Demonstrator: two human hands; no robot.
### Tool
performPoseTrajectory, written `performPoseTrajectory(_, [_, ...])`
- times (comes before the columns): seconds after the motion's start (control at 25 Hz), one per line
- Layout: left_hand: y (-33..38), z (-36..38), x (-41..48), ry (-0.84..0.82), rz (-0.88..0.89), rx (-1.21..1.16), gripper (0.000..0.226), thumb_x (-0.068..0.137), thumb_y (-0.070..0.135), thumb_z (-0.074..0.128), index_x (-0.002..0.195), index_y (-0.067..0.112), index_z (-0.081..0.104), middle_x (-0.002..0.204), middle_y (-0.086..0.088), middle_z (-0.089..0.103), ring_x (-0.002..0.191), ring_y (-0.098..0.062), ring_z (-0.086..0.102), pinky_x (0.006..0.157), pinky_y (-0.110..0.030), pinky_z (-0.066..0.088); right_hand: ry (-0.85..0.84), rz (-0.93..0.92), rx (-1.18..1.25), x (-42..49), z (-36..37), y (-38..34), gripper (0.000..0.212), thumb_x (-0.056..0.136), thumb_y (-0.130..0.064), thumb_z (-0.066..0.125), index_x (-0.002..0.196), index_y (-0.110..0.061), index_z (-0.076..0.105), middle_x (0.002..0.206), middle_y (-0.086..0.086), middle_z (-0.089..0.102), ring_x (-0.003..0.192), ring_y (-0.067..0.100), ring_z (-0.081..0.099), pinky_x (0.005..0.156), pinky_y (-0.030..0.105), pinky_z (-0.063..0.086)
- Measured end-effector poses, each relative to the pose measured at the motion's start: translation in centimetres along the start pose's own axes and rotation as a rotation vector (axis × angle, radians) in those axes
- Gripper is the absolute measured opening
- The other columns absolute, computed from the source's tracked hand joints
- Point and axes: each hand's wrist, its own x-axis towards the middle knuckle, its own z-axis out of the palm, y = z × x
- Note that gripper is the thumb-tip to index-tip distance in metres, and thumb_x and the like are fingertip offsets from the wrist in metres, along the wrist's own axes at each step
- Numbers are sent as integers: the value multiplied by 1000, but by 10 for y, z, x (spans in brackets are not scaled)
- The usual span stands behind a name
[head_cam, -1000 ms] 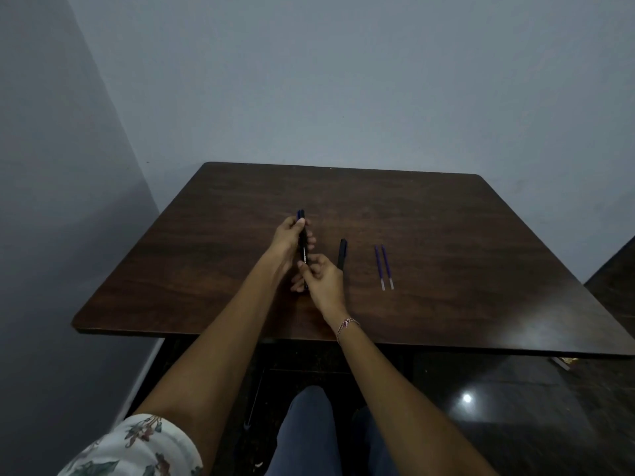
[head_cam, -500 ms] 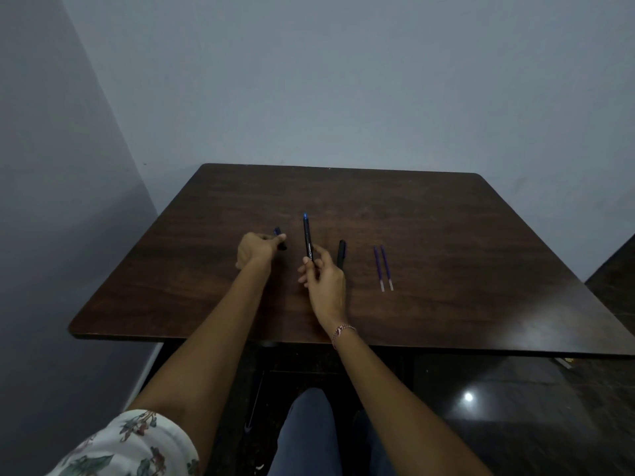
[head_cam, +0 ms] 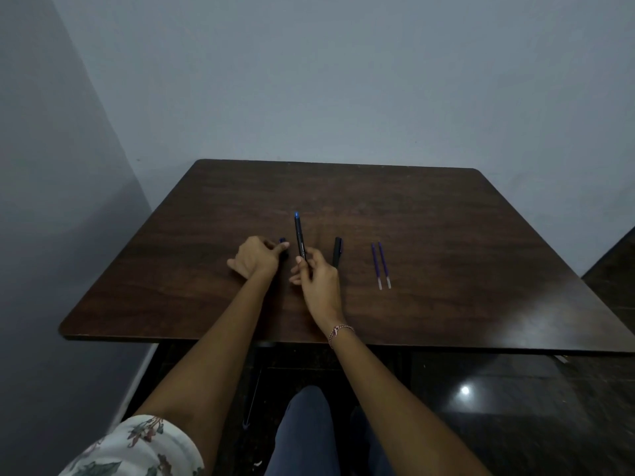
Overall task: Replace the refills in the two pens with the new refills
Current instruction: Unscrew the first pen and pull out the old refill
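My right hand point(head_cam: 318, 278) grips the lower end of a black pen point(head_cam: 299, 235) with a blue tip, which points away from me over the dark wooden table point(head_cam: 446, 218). To its left, my left hand point(head_cam: 256, 257) rests on the table, its fingers closed on the pen's cap point(head_cam: 283, 241), of which only a small dark blue end shows. A second black pen point(head_cam: 337, 251) lies on the table just right of my right hand. Two purple refills point(head_cam: 380, 264) lie side by side further right.
The table stands in a corner, with grey walls behind it and to the left. A dark glossy floor point(head_cam: 515, 407) and my knees point(head_cam: 305, 434) are visible below the near edge. Another dark surface point(head_cam: 618, 259) shows at the far right.
My left hand pulled the cap off the pen and carried it left down to the table. The right hand keeps the uncapped pen, now showing its blue tip.
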Motion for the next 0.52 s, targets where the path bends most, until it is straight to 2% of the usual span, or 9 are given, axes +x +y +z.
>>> performPoseTrajectory(0.12, [-7,5,-2,109,45,-45,40,87,53,55,94,17,70,93,-9,71,95,-27,63,89,-39,36,-12,16,21,2,2,2,20,97,-17,50,115,-13,56,71,-7,64,62,5,67,66,32,60])
performPoseTrajectory(0.2, [-13,7,-6,204,103,-300,37,93,43,52,90,11,70,86,-10,71,88,-27,65,81,-35,43,-38,28,29,2,2,3,22,97,-14,50,117,-12,57,73,-4,65,63,6,67,68,31,60])
performPoseTrajectory(0.28, [-18,8,-10,173,153,-665,29,94,32,54,84,11,70,74,-3,70,75,-14,67,72,-28,47,-85,33,57,3,3,3,25,96,-11,50,120,-11,58,76,0,67,66,8,68,70,28,60])
performPoseTrajectory(0.36, [-19,8,-13,-31,154,-1079,24,96,23,51,90,9,69,75,0,71,73,-6,68,71,-27,50,-129,33,85,3,4,3,27,96,-8,49,122,-9,59,77,4,69,67,10,68,70,24,58])
performPoseTrajectory(0.44, [-21,8,-16,-343,109,-1453,29,100,23,41,105,6,64,93,-8,74,91,-17,70,77,-26,55,-174,33,82,2,3,2,28,96,-7,49,122,-9,59,79,9,70,67,11,68,69,20,57])
performPoseTrajectory(0.52, [-26,5,-14,-552,65,-1626,35,102,25,33,117,5,58,106,-12,71,105,-22,67,83,-26,55,-210,28,64,3,3,2,27,96,-8,48,122,-9,59,79,9,70,66,10,67,68,19,56])
